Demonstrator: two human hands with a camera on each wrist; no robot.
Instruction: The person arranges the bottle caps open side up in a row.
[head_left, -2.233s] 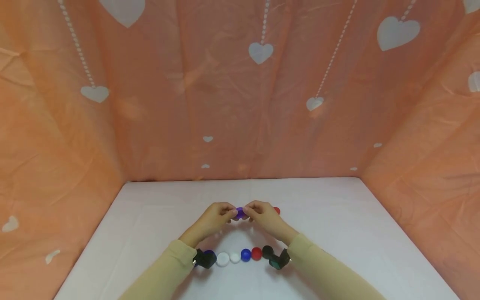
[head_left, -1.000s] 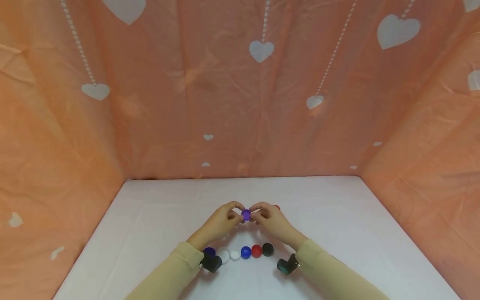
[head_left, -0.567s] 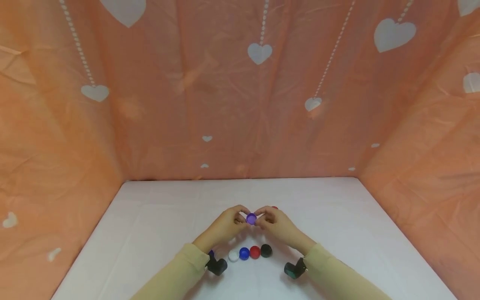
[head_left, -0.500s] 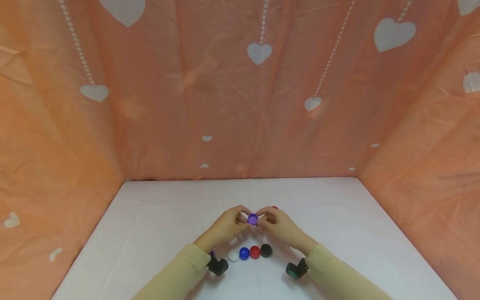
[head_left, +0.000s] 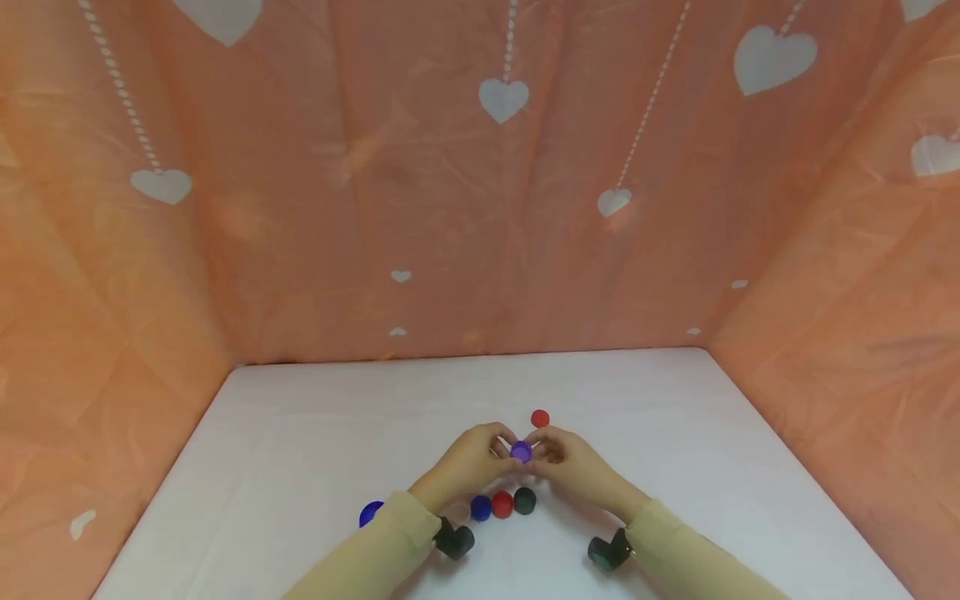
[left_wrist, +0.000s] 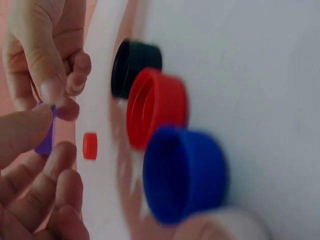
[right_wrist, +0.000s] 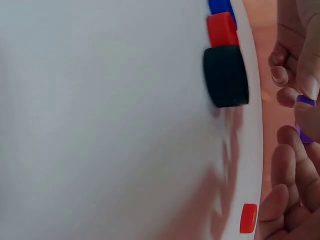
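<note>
A small purple bottle cap (head_left: pixel 521 452) is held up between both hands, its hollow side facing the head camera. My left hand (head_left: pixel 468 458) pinches its left edge with thumb and fingers. From the other side, my right hand (head_left: pixel 576 468) pinches it too; in the left wrist view the thumbs of both hands lie near its upper end. Nearer to me, under the hands, a row of caps lies on the white table (head_left: pixel 300 450): a black cap (head_left: pixel 525 501), a red cap (left_wrist: pixel 156 109), a blue cap (left_wrist: pixel 184 175) and a pale one, partly hidden by the left wrist.
Beyond the right hand lies another red cap (head_left: pixel 540 418). A dark blue cap (head_left: pixel 370 513) sits left of the left sleeve (head_left: pixel 382 542), partly covered by it. Orange cloth (head_left: pixel 450 208) with white hearts encloses the table's back and sides.
Both hands have shifted right and toward me with the purple cap, which has turned to show its hollow side. The far red cap has come into full view.
</note>
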